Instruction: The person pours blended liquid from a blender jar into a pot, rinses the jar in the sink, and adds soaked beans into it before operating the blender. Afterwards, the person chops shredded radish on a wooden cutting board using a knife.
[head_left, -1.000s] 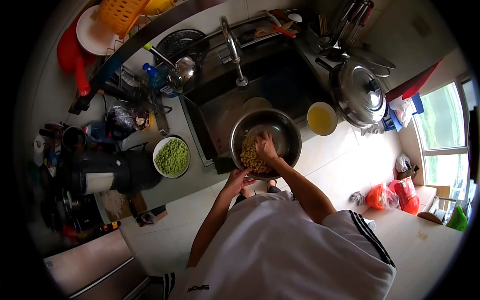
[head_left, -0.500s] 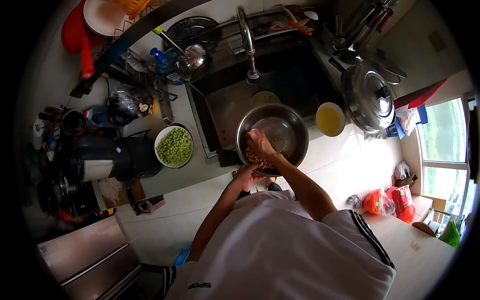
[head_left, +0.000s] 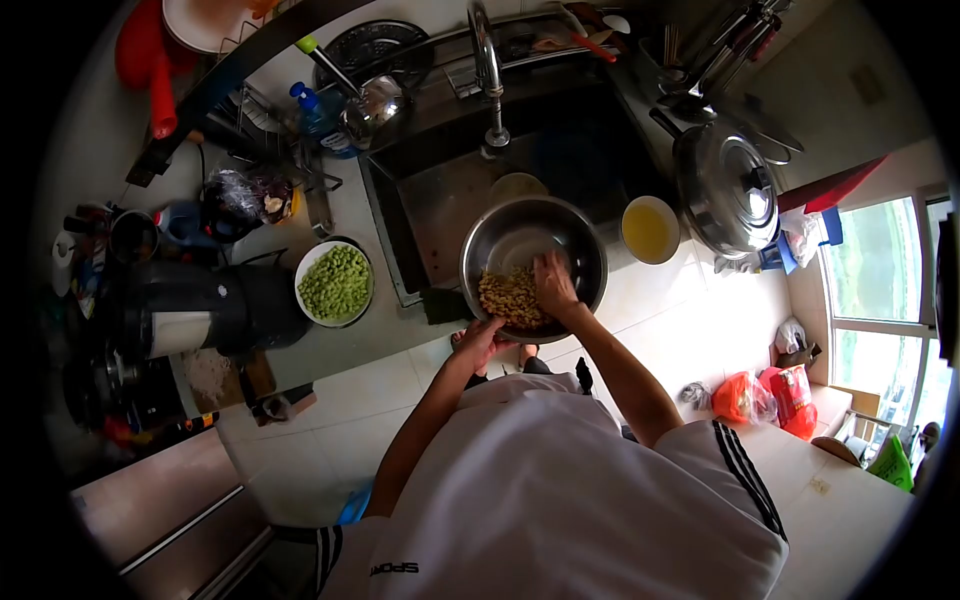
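Note:
A steel bowl (head_left: 584,232) is at the front edge of the sink, with light brown beans or nuts (head_left: 508,298) heaped in its near left part. My left hand (head_left: 482,342) grips the bowl's near rim from outside. Inside the bowl, my right hand (head_left: 553,286) lies at the right side of the heap with its fingers apart, touching the pieces. Whether anything lies under its palm is hidden.
Behind the bowl is the sink (head_left: 425,205) under a faucet (head_left: 490,80). A bowl of green beans (head_left: 335,284) stands left, and a bowl of yellow liquid (head_left: 648,232) right, near a lidded steel pan (head_left: 728,190). A black appliance (head_left: 210,310) sits far left.
My right hand has moved from the bowl's left side toward the right, and its fingers have spread. More of the heap shows. My left hand stays at the rim. The view has shifted slightly.

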